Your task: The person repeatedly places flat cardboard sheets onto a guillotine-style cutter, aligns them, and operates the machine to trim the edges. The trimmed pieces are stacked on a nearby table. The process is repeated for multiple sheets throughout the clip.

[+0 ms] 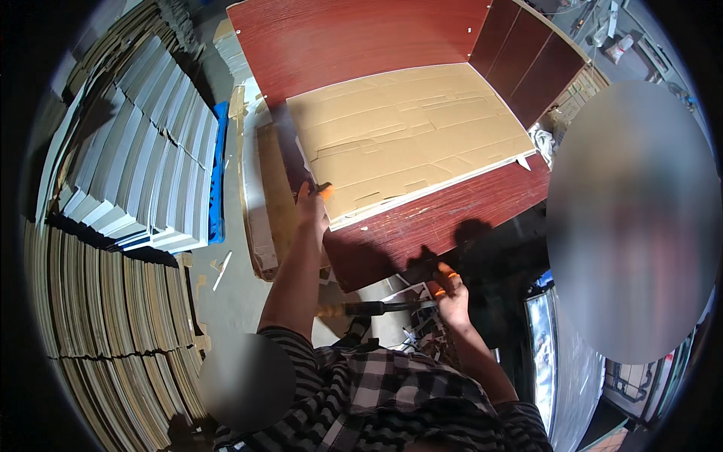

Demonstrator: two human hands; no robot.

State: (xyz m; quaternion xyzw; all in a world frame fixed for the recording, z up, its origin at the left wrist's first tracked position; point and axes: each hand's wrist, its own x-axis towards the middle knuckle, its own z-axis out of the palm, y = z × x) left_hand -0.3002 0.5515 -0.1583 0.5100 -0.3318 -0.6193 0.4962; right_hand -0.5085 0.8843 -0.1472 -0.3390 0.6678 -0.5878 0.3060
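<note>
A stack of flat cardboard sheets [407, 135], brown on top with white edges beneath, lies on a dark red wood-grain table [444, 207]. My left hand [312, 203] is closed at the stack's near left corner, with orange coverings on its fingers. Beyond the table's near edge, my right hand [452, 297] is held with its fingers curled, and orange covers their tips too. What lies inside its grip is dark and hard to tell. A bar with a black sleeve [369, 308] runs leftward from beside that hand; whether they touch cannot be told.
Red panels [361, 38] rise behind and right of the stack. Bundled white-grey sheets [143, 158] sit on a blue pallet [218, 173] at left, with brown board stacks [120, 294] nearer. A blurred shape [633, 226] covers much of the right side. Scraps [433, 335] lie below the table.
</note>
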